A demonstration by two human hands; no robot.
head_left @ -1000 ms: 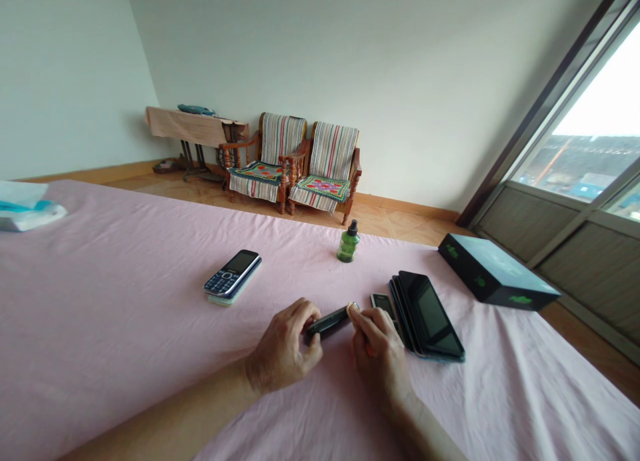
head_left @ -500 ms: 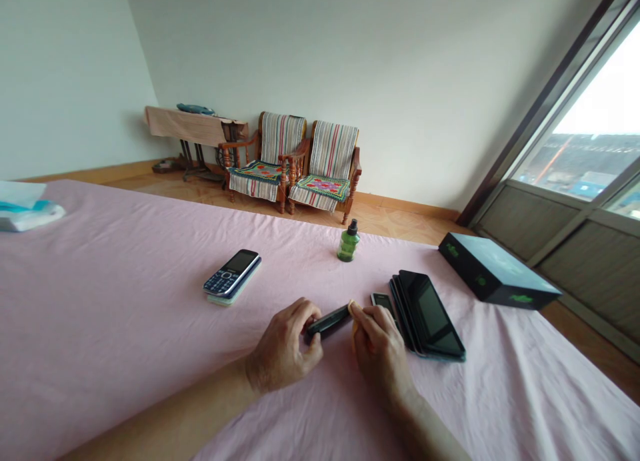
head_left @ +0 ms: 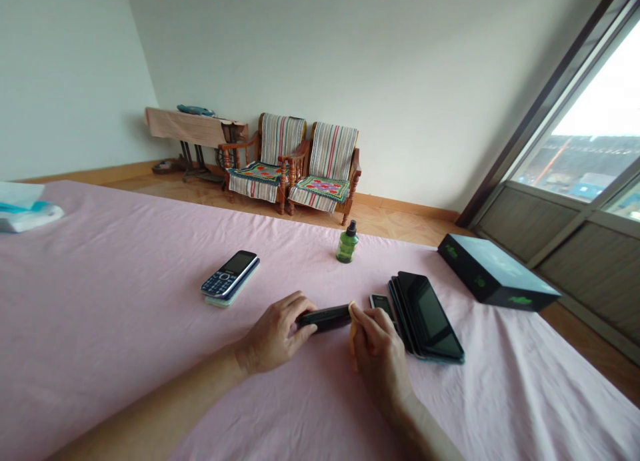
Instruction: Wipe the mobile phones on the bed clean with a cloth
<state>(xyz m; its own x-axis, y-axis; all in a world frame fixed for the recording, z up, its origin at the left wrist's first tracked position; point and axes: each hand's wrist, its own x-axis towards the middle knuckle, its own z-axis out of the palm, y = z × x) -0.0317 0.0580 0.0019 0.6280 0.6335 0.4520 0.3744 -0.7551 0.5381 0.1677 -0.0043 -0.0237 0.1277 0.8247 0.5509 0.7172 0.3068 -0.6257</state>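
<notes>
A dark mobile phone [head_left: 330, 318] is tilted edge-up above the pink sheet. My left hand [head_left: 273, 334] grips its left end between thumb and fingers. At the phone's right end, my right hand [head_left: 383, 351] is closed on a yellowish cloth [head_left: 353, 342], mostly hidden by the fingers, and presses it against the phone's edge. Just beyond my right hand lies a small keypad phone [head_left: 382, 303], partly covered from view. Beside it is a stack of dark touchscreen devices [head_left: 431, 317]. To the left, a blue keypad phone [head_left: 230, 274] rests on another pale device.
A green spray bottle [head_left: 347, 242] stands beyond my hands. A black box [head_left: 493, 274] is at the far right, and a tissue pack [head_left: 30, 214] at the far left. The pink sheet [head_left: 125, 301] spreads underneath. Two wooden chairs [head_left: 325, 157] stand by the wall.
My left hand has moved slightly left and up, turning the phone from a slant to nearly level. My right hand stays at its right end.
</notes>
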